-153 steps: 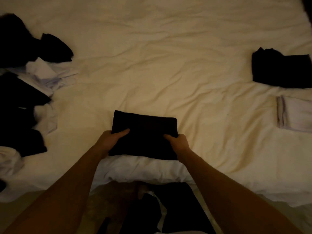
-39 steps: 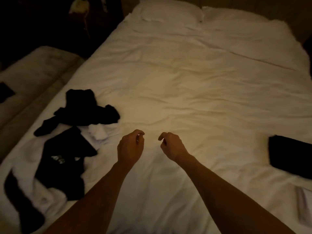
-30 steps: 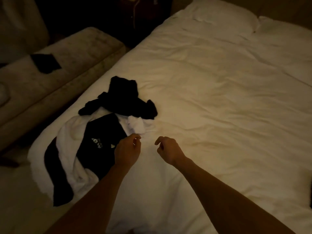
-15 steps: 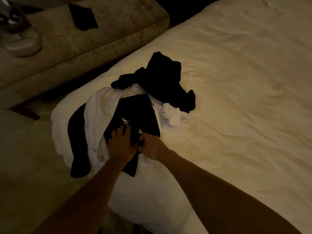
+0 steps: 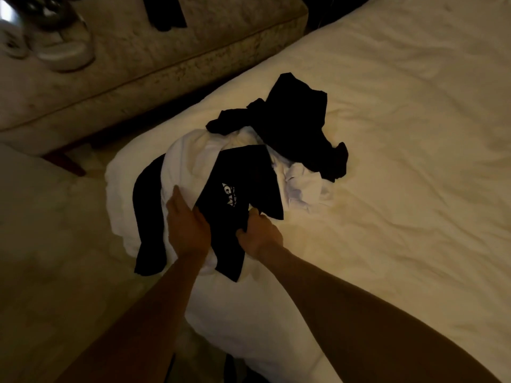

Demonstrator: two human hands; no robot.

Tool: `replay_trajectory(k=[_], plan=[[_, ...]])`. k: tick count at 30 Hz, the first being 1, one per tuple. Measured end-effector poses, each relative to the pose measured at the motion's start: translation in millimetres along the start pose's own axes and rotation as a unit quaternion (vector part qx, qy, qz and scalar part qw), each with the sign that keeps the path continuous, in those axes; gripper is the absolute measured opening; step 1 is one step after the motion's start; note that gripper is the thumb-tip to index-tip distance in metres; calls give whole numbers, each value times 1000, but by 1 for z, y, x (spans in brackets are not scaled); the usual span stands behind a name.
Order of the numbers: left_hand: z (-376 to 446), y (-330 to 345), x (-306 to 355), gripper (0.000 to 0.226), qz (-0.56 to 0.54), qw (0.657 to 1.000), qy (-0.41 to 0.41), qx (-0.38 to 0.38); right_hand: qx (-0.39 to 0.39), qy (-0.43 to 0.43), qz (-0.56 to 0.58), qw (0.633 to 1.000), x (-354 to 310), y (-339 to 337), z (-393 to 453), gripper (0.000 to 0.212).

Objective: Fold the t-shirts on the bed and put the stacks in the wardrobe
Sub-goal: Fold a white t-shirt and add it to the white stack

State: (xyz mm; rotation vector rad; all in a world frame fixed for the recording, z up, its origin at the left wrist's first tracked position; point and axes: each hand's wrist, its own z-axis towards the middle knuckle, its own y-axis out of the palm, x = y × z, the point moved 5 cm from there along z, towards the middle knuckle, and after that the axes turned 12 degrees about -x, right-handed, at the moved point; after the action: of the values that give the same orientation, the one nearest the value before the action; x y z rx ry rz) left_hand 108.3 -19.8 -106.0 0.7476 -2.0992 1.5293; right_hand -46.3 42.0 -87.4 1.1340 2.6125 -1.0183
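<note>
A heap of unfolded t-shirts lies at the bed's near left corner. On top is a black t-shirt with white lettering (image 5: pixel 243 186). My right hand (image 5: pixel 258 234) grips its lower right edge, fingers curled into the cloth. My left hand (image 5: pixel 186 222) lies at the shirt's left edge, partly on a white t-shirt (image 5: pixel 190 158), fingers fairly straight. A second black t-shirt (image 5: pixel 298 125) is crumpled farther back, and a crumpled white garment (image 5: pixel 304 189) lies to its right. Another black piece (image 5: pixel 146 214) hangs over the corner.
The bed (image 5: pixel 401 134) with its wrinkled white duvet stretches to the right. A beige upholstered bench (image 5: pixel 166 56) runs along the left side, with a dark item (image 5: pixel 166 11) and pale shoes (image 5: pixel 59 48) on it. Pale floor lies at lower left.
The folded black shirt was set down and I turned left to the heap. My hands reached it; the right now grips the lettered black shirt and the left has slid left.
</note>
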Motion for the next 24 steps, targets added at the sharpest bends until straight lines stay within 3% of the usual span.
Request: replay_trajectory(k=[1, 3, 5, 7, 9, 11, 12, 14, 16, 18, 20, 24], plan=[[3, -3, -5, 44, -59, 998, -37, 0, 7, 1, -14, 1000, -6, -3, -1, 53], [3, -11, -1, 19, -102, 994, -33, 8, 21, -2, -26, 999, -14, -8, -2, 48], [-7, -16, 21, 20, -108, 994, 21, 4, 35, -29, 8, 999, -24, -13, -7, 40], [-19, -18, 52, 34, -124, 989, 76, -20, 31, -69, 164, 984, -33, -19, -13, 41], [-31, -21, 86, 50, -128, 984, 117, -49, -13, -88, 402, 911, -40, -30, -23, 44], [-44, -24, 119, 57, -123, 978, 153, -66, -57, -107, 598, 793, -42, -50, -36, 46], [-50, -24, 136, 55, -121, 975, 168, -77, -64, -116, 645, 752, -40, -63, -42, 52], [-64, -23, 166, 44, -132, 967, 193, -104, -48, -119, 644, 754, -30, -94, -58, 52], [-79, -24, 195, 30, -151, 953, 220, -145, -25, -116, 612, 782, -16, -124, -76, 22], [-96, -23, 225, 15, -140, 932, 270, -196, 18, -123, 603, 788, 4, -152, -99, 15], [-113, -21, 253, 7, -123, 922, 296, -219, 73, -136, 618, 771, 30, -177, -126, 17], [-149, -10, 298, 19, -82, 903, 362, -218, 171, -183, 645, 722, 84, -217, -187, 11]])
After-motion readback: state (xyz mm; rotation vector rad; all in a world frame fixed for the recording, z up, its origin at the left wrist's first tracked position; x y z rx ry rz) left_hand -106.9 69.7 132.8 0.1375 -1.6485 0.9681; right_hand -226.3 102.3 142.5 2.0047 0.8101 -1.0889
